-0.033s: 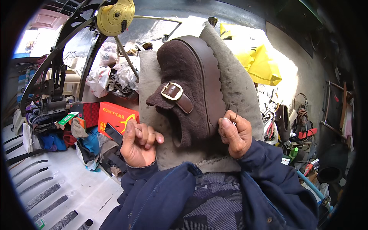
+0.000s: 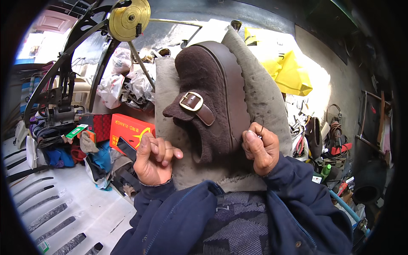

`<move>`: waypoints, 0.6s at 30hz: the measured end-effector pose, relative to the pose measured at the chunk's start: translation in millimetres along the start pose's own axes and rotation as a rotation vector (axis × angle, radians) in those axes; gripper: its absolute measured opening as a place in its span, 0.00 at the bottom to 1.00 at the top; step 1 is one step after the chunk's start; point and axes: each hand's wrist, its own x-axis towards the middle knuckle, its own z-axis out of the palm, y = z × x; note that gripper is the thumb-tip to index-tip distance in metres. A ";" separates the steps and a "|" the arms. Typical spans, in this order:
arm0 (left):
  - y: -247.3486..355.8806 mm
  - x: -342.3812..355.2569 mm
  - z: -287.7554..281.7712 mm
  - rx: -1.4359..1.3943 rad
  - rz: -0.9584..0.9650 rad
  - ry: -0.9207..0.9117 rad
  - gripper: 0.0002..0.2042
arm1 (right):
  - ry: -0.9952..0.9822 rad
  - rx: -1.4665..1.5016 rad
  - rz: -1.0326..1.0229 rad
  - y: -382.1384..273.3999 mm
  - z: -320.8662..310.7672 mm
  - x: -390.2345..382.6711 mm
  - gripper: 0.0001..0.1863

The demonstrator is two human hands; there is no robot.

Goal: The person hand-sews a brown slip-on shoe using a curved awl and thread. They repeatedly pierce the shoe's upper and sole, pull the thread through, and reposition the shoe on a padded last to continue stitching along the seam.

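A dark brown fuzzy shoe [image 2: 204,85] lies on its side on a grey cloth pad [image 2: 265,97] over my lap. Its smooth brown sole [image 2: 235,97] faces right, and a strap with a pale gold buckle [image 2: 191,101] crosses the upper. Left of the shoe's opening, my left hand [image 2: 154,161] is closed, palm up, with a thin dark thread [image 2: 173,148] across its fingers. My right hand [image 2: 261,148] pinches beside the lower end of the sole. A dark thread loop [image 2: 260,120] rises from its fingertips; anything else inside that pinch is hidden.
A black metal machine with a brass wheel [image 2: 128,19] stands at the far left. Nearby are a red box [image 2: 129,127] and plastic bags [image 2: 111,89]. Yellow bag [image 2: 293,72] at the far right; tools and a green bottle [image 2: 326,171] crowd the right side. Dark strips [image 2: 49,216] lie lower left.
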 end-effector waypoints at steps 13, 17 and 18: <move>91.0 -34.8 -126.0 0.827 -0.032 0.606 0.20 | 0.014 0.112 0.032 -18.0 -22.2 -7.3 0.14; 73.0 -37.5 -80.0 1.647 0.274 0.434 0.20 | 0.283 0.040 -0.096 -25.6 -90.8 -2.9 0.09; 65.2 -35.0 -59.5 1.832 0.439 0.251 0.20 | 0.360 -0.060 -0.019 -31.8 -115.0 -1.9 0.08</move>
